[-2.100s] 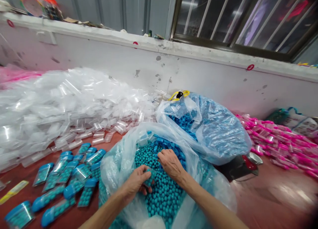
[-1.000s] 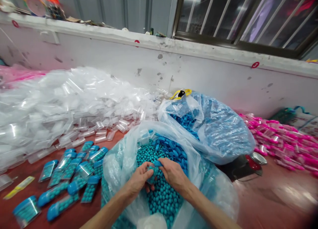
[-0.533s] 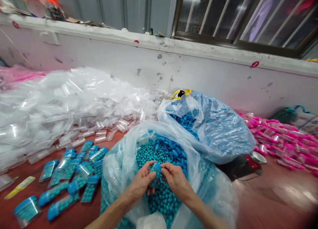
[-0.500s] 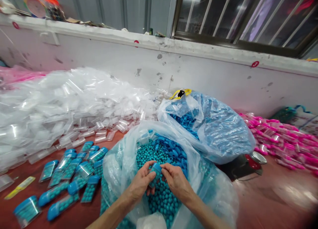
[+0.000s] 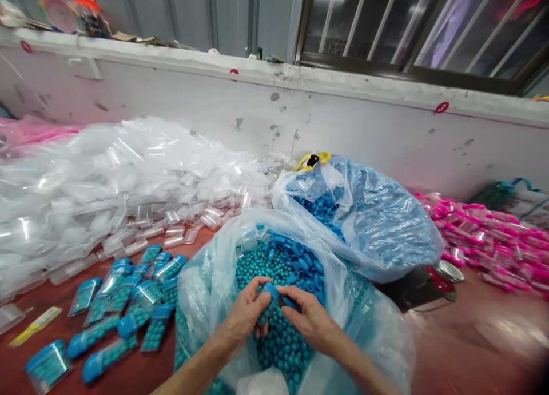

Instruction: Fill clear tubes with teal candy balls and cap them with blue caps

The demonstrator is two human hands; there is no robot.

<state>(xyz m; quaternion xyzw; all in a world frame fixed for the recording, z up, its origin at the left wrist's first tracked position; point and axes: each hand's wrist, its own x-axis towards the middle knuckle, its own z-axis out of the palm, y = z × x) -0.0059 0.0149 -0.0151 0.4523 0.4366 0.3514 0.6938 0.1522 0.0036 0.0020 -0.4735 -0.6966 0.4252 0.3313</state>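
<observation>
Over an open bag of teal beads point(image 5: 285, 349), my left hand point(image 5: 249, 309) is closed around a small clear bottle point(image 5: 269, 304) with a blue cap and teal beads inside. My right hand point(image 5: 311, 318) is beside it, thumb and fingers pinching a small blue plastic piece point(image 5: 290, 303); its exact kind is partly hidden by the fingers. Loose blue plastic caps point(image 5: 302, 260) lie on the beads inside the same bag, just beyond my hands. Left of the bag, several filled bottles point(image 5: 150, 292) with blue caps lie on the red table.
A heap of clear empty containers point(image 5: 128, 178) covers the back left. Behind the bead bag sits a blue-tinted bag point(image 5: 386, 223) of blue parts. A dark box-like object point(image 5: 422, 292) and pink-capped items point(image 5: 493, 240) are at the right. A yellow strip point(image 5: 36, 326) lies front left.
My right hand has shifted slightly right and down, away from the bottle's cap, and a blue piece now shows in its fingers. The left hand stays nearly still with the bottle.
</observation>
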